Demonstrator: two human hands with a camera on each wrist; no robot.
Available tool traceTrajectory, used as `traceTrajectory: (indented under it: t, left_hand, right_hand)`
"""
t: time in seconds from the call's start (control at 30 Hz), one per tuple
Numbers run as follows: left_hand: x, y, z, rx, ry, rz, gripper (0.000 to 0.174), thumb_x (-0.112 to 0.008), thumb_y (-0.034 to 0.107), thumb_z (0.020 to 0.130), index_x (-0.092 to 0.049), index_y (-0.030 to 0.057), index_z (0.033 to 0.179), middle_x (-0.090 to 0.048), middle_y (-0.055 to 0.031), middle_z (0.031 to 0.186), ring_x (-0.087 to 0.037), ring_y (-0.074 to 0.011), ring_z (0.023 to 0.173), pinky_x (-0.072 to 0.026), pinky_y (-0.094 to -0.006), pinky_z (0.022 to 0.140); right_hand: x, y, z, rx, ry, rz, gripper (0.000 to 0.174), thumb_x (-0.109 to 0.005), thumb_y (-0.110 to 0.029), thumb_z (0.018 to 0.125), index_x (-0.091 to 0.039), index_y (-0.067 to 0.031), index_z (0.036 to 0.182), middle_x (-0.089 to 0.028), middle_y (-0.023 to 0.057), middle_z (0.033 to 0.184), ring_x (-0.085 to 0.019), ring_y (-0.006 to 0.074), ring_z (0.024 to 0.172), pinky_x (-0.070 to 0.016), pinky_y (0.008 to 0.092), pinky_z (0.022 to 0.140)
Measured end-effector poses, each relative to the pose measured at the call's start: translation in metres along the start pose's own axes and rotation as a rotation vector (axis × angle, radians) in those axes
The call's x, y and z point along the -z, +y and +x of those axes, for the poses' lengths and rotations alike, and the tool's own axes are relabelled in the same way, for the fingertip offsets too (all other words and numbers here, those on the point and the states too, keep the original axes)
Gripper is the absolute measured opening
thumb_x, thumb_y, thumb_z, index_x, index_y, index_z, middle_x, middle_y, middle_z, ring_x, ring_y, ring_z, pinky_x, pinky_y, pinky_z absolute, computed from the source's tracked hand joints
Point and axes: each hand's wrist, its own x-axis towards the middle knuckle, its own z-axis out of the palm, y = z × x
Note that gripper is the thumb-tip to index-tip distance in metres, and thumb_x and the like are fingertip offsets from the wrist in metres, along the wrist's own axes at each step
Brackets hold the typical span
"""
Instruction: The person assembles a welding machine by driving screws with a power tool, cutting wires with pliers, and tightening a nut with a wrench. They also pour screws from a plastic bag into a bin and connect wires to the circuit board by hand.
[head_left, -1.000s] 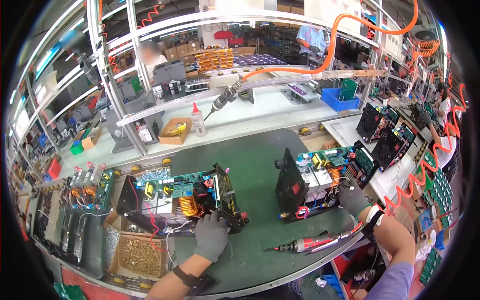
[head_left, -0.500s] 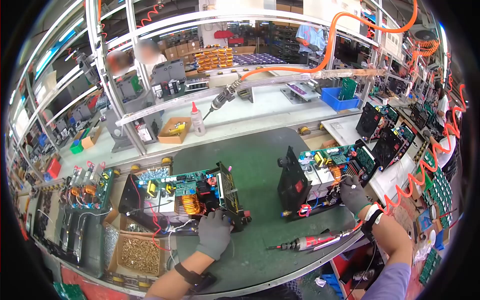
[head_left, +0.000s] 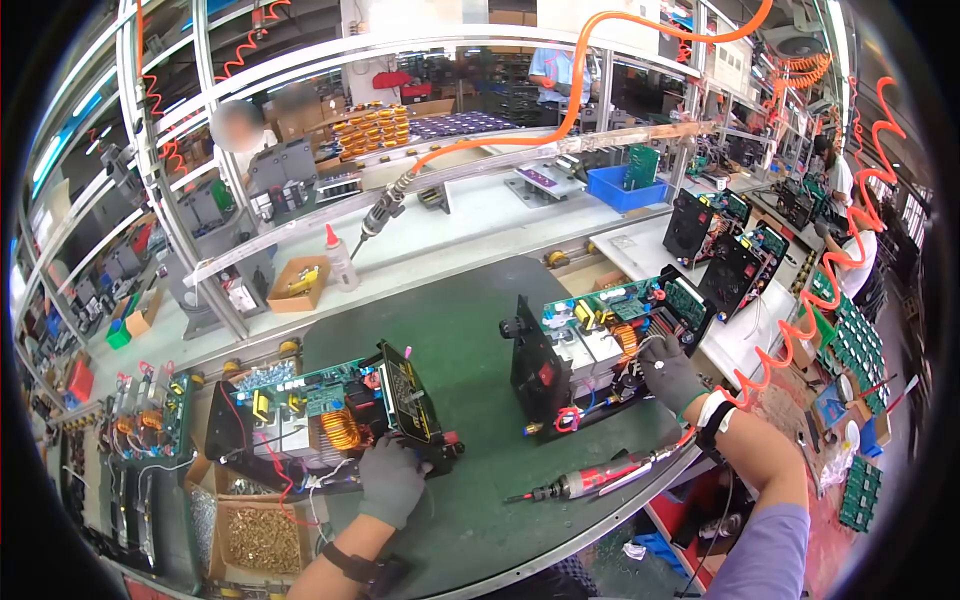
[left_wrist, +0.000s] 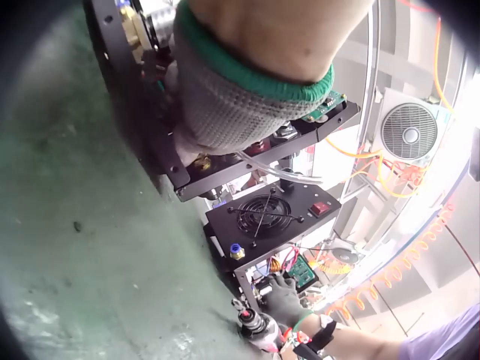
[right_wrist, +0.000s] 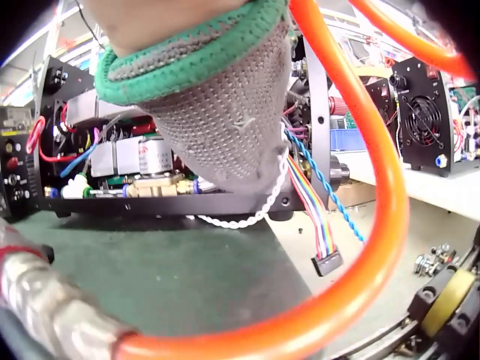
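Observation:
Two black power units with uncovered circuit boards stand on a dark green mat (head_left: 470, 360). At the left unit (head_left: 300, 420), my grey-gloved left hand (head_left: 392, 482) grips the front lower edge beside the upright panel, below a copper coil (head_left: 341, 429). Its fingertips are hidden inside the frame in the left wrist view. My right gloved hand (head_left: 672, 378) reaches over the front rail into the right unit (head_left: 590, 345), near its wires. White twisted wire (right_wrist: 238, 223) and a rainbow ribbon cable (right_wrist: 315, 206) hang beside that hand; its fingertips are hidden, so I cannot tell what they hold.
A red-grey power screwdriver (head_left: 580, 482) lies at the mat's front, with an orange hose (right_wrist: 390, 195) near my right wrist. Left of it stands a box of brass screws (head_left: 262, 537). More units (head_left: 742, 265) occupy the right bench. Another screwdriver (head_left: 382, 208) hangs overhead.
The head view has swung right, so everything sits further left in it. Both hands stay at their units, which show no clear movement on the mat.

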Motion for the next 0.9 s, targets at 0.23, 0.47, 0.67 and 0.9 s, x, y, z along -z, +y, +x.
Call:
traceTrajectory:
  t: [0.23, 0.47, 0.67, 0.9]
  left_hand:
    - [0.001, 0.003, -0.006, -0.048, 0.14, -0.001, 0.03, -0.077, 0.029, 0.071, -0.068, 0.0044, 0.084, -0.064, -0.0122, 0.089, -0.061, -0.0328, 0.094, -0.0485, -0.0438, 0.08]
    - [0.006, 0.003, -0.003, -0.093, 0.136, -0.03, 0.029, -0.076, 0.027, 0.071, -0.067, 0.004, 0.086, -0.064, -0.0122, 0.09, -0.062, -0.0306, 0.091, -0.0498, -0.0419, 0.077]
    - [0.002, -0.001, -0.007, -0.035, 0.066, 0.041, 0.038, -0.076, 0.032, 0.072, -0.066, 0.0034, 0.095, -0.063, -0.0155, 0.102, -0.06, -0.031, 0.1, -0.0482, -0.0421, 0.084]
    - [-0.004, 0.006, -0.008, 0.012, 0.236, -0.024, 0.034, -0.079, 0.017, 0.065, -0.067, 0.0038, 0.095, -0.063, -0.0143, 0.09, -0.061, -0.0351, 0.086, -0.0481, -0.0462, 0.075]
  right_hand:
    - [0.007, 0.005, 0.002, 0.078, -0.121, 0.048, 0.018, -0.059, -0.014, 0.074, -0.074, -0.0092, 0.082, -0.062, 0.0033, 0.1, -0.05, 0.0217, 0.109, -0.0318, 0.038, 0.099]
    - [-0.009, 0.002, 0.001, 0.098, -0.207, -0.147, 0.014, -0.063, -0.015, 0.072, -0.076, -0.0127, 0.079, -0.064, -0.0004, 0.102, -0.05, 0.0205, 0.11, -0.0311, 0.033, 0.1]
    - [-0.005, 0.025, 0.018, 0.344, -0.32, -0.048, 0.015, -0.062, -0.018, 0.078, -0.076, -0.0147, 0.083, -0.068, 0.0035, 0.105, -0.055, 0.0214, 0.112, -0.0406, 0.0373, 0.092]
    - [0.02, 0.004, 0.001, 0.093, -0.185, -0.211, 0.022, -0.061, -0.018, 0.077, -0.074, -0.0107, 0.093, -0.065, 0.0036, 0.107, -0.055, 0.0197, 0.11, -0.0362, 0.0346, 0.103]
